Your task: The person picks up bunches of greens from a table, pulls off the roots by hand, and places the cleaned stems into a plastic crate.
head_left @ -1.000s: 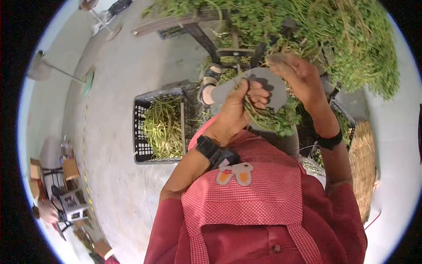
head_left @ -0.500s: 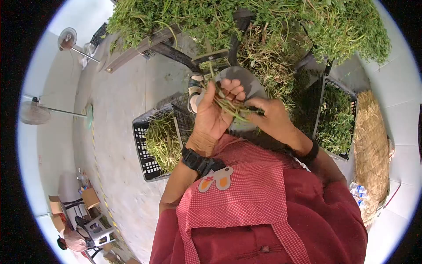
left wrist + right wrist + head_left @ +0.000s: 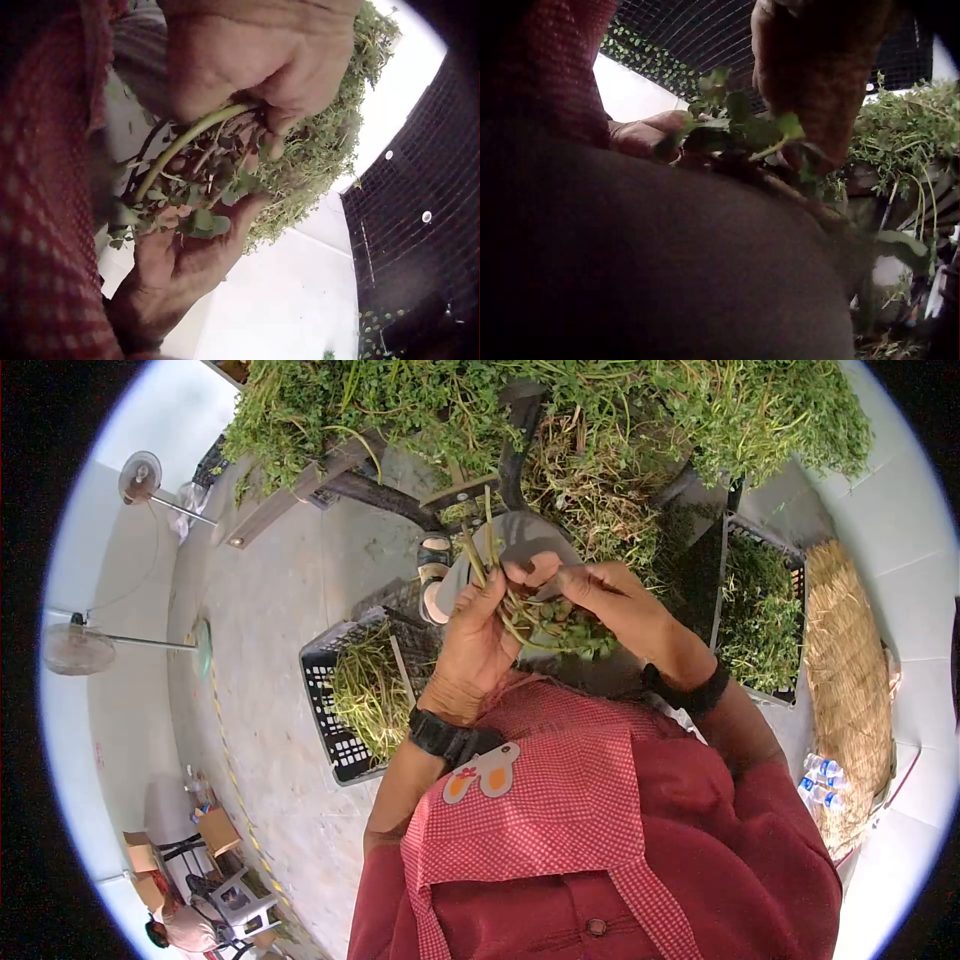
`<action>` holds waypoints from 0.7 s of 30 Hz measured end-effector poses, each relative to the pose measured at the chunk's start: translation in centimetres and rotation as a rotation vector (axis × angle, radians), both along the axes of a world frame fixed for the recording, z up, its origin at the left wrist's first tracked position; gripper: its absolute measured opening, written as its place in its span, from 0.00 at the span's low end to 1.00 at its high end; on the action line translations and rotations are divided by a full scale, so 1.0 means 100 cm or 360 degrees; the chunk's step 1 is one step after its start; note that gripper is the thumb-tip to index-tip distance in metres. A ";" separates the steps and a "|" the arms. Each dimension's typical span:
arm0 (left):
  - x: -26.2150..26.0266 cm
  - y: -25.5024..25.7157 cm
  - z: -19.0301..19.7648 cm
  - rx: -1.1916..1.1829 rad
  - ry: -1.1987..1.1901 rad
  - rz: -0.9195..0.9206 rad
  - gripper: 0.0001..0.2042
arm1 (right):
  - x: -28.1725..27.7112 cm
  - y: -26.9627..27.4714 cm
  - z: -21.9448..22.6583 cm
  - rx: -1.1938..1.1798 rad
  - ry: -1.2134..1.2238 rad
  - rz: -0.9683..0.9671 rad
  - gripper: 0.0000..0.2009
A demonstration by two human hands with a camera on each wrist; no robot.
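A small bunch of leafy green stems point(image 3: 515, 622) lies across my left hand point(image 3: 475, 622), which grips it with the thumb over the stems. Bare stem ends stick up beyond the thumb, and small round leaves hang on the side toward my right hand point(image 3: 630, 615). That hand's thumb and fingers pinch at the bunch, close to the left fingertips. In the left wrist view, a thick bent stem point(image 3: 191, 139) runs out from under the left hand, with the right hand's fingers among the leaves below. Leaves point(image 3: 739, 131) partly cover the fingers in the right wrist view.
A large heap of greens point(image 3: 780, 420) covers the table ahead. A black crate point(image 3: 320, 705) with pale stems stands left, another crate point(image 3: 718, 630) with greens right. Beyond it are a straw roll point(image 3: 850, 680) and water bottles point(image 3: 822, 785). A person point(image 3: 190, 928) sits far left.
My right hand came down from the upper right to the bunch, then shifted slightly up beside the left hand. The left hand kept its grip. The head view tilted, showing more of the heap.
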State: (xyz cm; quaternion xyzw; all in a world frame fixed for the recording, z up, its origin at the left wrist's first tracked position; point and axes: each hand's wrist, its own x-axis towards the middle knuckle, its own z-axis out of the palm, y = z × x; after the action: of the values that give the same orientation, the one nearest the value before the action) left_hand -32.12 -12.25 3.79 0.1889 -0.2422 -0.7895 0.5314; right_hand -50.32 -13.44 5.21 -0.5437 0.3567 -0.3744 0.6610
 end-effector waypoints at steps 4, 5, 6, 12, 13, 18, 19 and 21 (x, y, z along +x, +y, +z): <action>0.002 0.000 -0.005 -0.0069 -0.0023 -0.0027 0.10 | 0.005 -0.006 -0.012 -0.0224 0.0261 0.0018 0.17; 0.002 0.000 -0.007 -0.0019 -0.0049 -0.0022 0.10 | 0.007 -0.005 -0.017 -0.0343 0.0196 0.0006 0.16; 0.001 0.000 -0.007 -0.0013 -0.0050 -0.0026 0.10 | 0.006 -0.005 -0.018 -0.0337 0.0194 0.0003 0.16; -0.005 0.000 -0.004 -0.0190 -0.0145 -0.0019 0.10 | 0.005 -0.006 -0.017 -0.0878 0.0585 0.0000 0.12; -0.004 -0.001 -0.005 -0.0159 -0.0161 -0.0008 0.10 | 0.008 -0.006 -0.016 -0.1027 0.0737 -0.0187 0.11; -0.008 0.001 0.001 -0.0115 -0.0212 0.0001 0.13 | -0.002 -0.011 -0.004 -0.0570 0.0707 -0.0307 0.09; -0.009 0.001 0.002 -0.0103 -0.0185 0.0002 0.13 | -0.001 -0.011 -0.010 -0.0672 0.0608 -0.0355 0.09; -0.008 0.000 -0.001 -0.0090 -0.0157 0.0006 0.13 | -0.005 -0.018 -0.019 -0.0774 0.0508 -0.0401 0.09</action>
State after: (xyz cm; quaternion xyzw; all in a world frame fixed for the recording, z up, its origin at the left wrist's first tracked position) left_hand -32.91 -12.26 3.66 0.2130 -0.2900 -0.7711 0.5254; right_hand -50.82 -15.23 3.35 -0.6892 0.4206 -0.4375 0.3959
